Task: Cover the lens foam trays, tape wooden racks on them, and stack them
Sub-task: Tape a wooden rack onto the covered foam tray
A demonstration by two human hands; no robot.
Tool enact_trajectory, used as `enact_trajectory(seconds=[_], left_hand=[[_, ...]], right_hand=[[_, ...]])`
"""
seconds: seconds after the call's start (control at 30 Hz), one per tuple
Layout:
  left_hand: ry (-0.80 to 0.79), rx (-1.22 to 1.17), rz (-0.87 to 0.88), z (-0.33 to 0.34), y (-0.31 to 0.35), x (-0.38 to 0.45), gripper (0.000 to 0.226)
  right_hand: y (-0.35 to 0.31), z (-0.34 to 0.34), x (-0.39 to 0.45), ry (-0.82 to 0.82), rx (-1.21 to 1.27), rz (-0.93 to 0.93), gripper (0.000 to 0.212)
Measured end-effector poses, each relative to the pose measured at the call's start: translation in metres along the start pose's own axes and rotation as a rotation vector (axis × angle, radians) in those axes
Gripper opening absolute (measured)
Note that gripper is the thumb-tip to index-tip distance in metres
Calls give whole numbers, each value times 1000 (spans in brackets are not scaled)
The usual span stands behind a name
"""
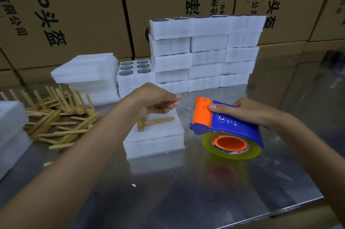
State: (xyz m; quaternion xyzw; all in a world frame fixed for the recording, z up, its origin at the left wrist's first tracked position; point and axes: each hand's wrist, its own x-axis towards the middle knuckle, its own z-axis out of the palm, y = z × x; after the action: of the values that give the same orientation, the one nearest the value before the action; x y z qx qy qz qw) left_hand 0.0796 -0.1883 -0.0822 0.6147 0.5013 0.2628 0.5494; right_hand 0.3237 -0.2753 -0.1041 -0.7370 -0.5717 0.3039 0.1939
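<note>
A covered white foam tray [155, 141] lies on the steel table in front of me, with a T-shaped wooden rack [155, 122] resting on its lid. Above its far right corner my left hand [158, 101] pinches the free end of clear tape [182, 107]. The tape stretches to the orange cutter of a blue tape dispenser [226, 126], which my right hand [248, 111] grips from the right, thumb on the orange part. The yellowish tape roll [231, 146] hangs under the dispenser, close to the table.
Wooden racks [61, 116] lie heaped at the left. Behind them sits a stack of foam lids [87, 72] and an open tray with lenses [135, 69]. Stacked foam trays [203, 53] form a wall at the back, against cardboard boxes [74, 14]. More foam [11, 130] is at far left.
</note>
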Motion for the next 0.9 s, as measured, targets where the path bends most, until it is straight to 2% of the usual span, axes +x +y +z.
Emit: enact_trajectory(seconds=[0.1,0.17,0.3,0.4,0.57,0.73,0.9], left_hand=[[5,20,50,1,1,-6,24],[72,74,153,7,1,-7,15],[227,465,412,26,-4,-9,15],[230,608,505,31,-6,-8,14],[126,561,488,16,-9,-3,14],[161,465,480,5,-12,5,16],[173,508,431,-11,-10,14,19]], right_hand=[[0,0,-1,15,10,4,84],[-1,0,-2,18,6,5,81],[-2,0,-6,18,22,7,81],[-1,0,-8,14,42,7,81],[0,0,-8,28,58,13,80],[-1,4,-3,36,50,28,82],[0,6,2,-20,32,12,78]])
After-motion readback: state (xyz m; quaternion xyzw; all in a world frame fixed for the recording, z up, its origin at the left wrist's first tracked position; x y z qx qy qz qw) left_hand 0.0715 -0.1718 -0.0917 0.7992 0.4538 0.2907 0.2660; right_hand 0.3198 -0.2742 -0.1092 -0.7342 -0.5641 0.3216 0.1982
